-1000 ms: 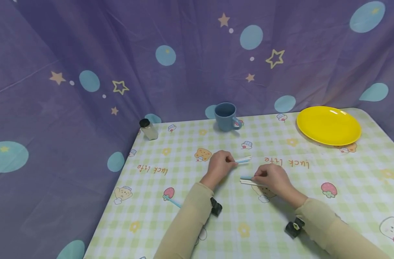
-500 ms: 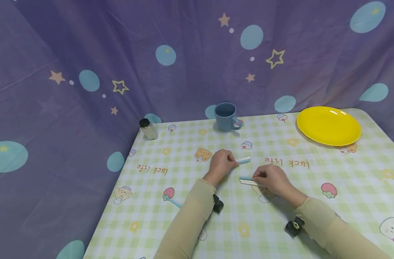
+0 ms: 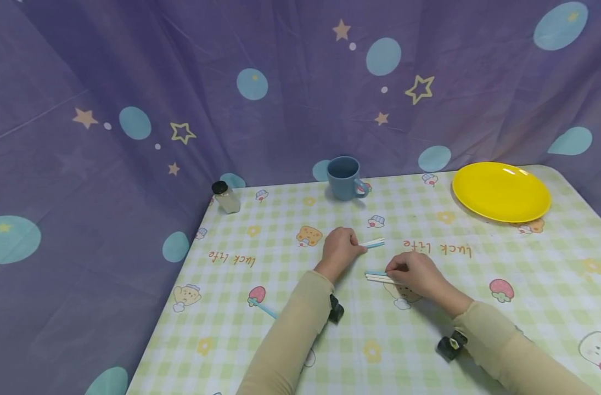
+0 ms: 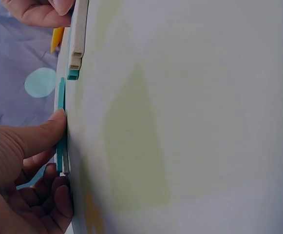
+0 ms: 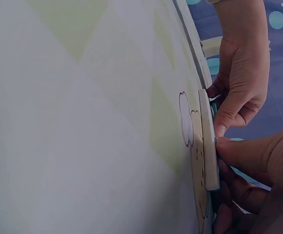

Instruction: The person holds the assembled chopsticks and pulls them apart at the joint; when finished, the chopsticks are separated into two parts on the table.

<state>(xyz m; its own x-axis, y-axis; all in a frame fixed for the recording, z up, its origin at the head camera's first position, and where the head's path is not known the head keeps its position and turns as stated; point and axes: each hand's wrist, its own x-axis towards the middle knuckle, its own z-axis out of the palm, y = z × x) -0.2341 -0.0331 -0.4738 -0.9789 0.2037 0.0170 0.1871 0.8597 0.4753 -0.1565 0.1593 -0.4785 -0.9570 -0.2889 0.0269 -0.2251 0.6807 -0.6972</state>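
My left hand [image 3: 338, 252] pinches slim blue and white plastic strips [image 3: 374, 243] between thumb and fingers, low over the table. In the left wrist view the thumb lies along a blue strip [image 4: 61, 100], with a pale one beside it. Nearer the body and to the right, my right hand [image 3: 417, 275] pinches a second small bundle, its blue strip and white strips [image 3: 377, 278] side by side. Their squared, hollow ends show in the left wrist view. The two bundles are apart. A separate blue strip [image 3: 264, 308] lies partly hidden under my left forearm.
A blue mug [image 3: 343, 178] stands at the table's back edge. Back right is a yellow plate [image 3: 501, 192]; a small black-capped jar [image 3: 226, 197] stands at the back left corner. A checked cloth [image 3: 369, 312] covers the table, and a purple curtain [image 3: 290, 131] hangs behind.
My left hand has shifted slightly right and away from the body, and the blue strip's tip in it sits a little further right. The right hand has hardly moved, still pinching its bundle.
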